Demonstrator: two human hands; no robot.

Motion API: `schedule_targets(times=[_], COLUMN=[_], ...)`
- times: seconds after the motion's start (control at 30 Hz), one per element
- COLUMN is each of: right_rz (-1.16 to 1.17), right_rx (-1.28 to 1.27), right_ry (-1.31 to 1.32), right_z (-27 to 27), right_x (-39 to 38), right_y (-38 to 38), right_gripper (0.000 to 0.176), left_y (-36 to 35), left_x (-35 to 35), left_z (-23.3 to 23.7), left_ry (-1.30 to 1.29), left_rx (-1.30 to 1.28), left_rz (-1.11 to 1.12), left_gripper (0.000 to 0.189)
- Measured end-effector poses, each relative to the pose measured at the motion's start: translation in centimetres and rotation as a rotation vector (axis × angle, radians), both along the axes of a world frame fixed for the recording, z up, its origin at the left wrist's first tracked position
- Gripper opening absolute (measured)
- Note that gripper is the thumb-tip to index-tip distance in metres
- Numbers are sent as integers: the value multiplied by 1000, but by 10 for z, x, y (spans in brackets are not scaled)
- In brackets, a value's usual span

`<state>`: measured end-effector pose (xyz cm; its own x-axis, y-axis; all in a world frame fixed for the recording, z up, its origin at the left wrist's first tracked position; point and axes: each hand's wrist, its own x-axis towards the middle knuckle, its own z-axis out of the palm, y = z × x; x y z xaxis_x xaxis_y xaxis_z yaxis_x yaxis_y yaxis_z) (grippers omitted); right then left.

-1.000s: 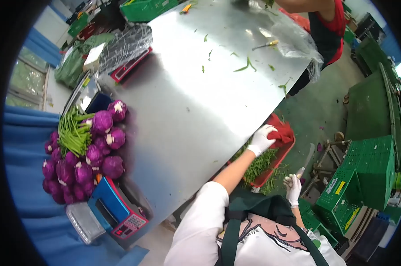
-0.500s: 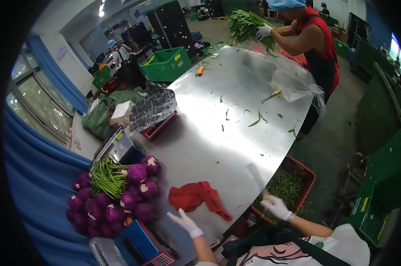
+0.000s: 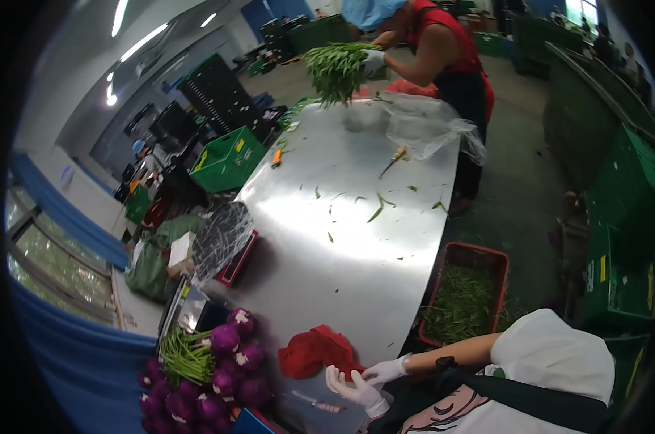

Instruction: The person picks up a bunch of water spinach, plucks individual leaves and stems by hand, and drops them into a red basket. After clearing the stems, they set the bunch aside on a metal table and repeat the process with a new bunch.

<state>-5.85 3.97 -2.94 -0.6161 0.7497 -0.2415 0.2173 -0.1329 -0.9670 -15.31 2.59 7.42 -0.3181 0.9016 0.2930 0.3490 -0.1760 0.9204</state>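
In the head view, my left hand, in a white glove, is held palm up with its fingers apart, close to a crumpled red cloth. Beside it, my gloved right hand reaches in from the right, fingers closed together at the cloth's near end. A knife lies on the metal table left of my left hand. Purple vegetables with pale patches are heaped at the table's left, a bundle of green stalks on top of them.
A red crate of green trimmings stands right of the metal table. Across it, a person in a blue cap holds leafy greens. Another knife, plastic film and leaf scraps lie farther back. A green crate stands back left.
My right hand has moved left from beside the red crate and no longer holds the knife, which now lies on the table. My hands have come together near the red cloth. The view has shifted.
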Motion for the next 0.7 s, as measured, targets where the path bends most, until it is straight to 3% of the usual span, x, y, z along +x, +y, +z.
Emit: schedule_targets(times=[0.03,0.13,0.23,0.27,0.4,0.47,0.63,0.67,0.7], right_rz=[-22,-433,-984,-1154,-1689,-1820,-1941,-1979,-2006], right_rx=[-224,-376,-301,-309,-356,-276,-256,-202,-149], right_ry=[-13,50,-130,-146,4,-7,-62,-170,-284], right_z=[13,-11,-33,-67,-67,-67,-48,-39,-31], right_x=[35,134,228,259,348,369,416,423,433], right_y=[-12,-68,-144,-172,-276,-320,-398,-410,-423], right_gripper=[51,42,33,28,21,21,19,19,19], left_y=[-1,1,4,6,7,-12,-97,-112,-147], left_x=[5,32,67,78,143,194,334,357,383], left_z=[-5,-15,-12,-12,-29,-22,-37,-58,-37], left_ry=[-21,-84,-66,-50,-7,0,138,188,206], left_rx=[-39,-115,-170,-176,-215,-352,-334,-268,-288], left_rz=[-64,-233,-350,-394,-607,-681,-1025,-1160,-1229], left_gripper=[44,38,35,34,28,25,21,26,28])
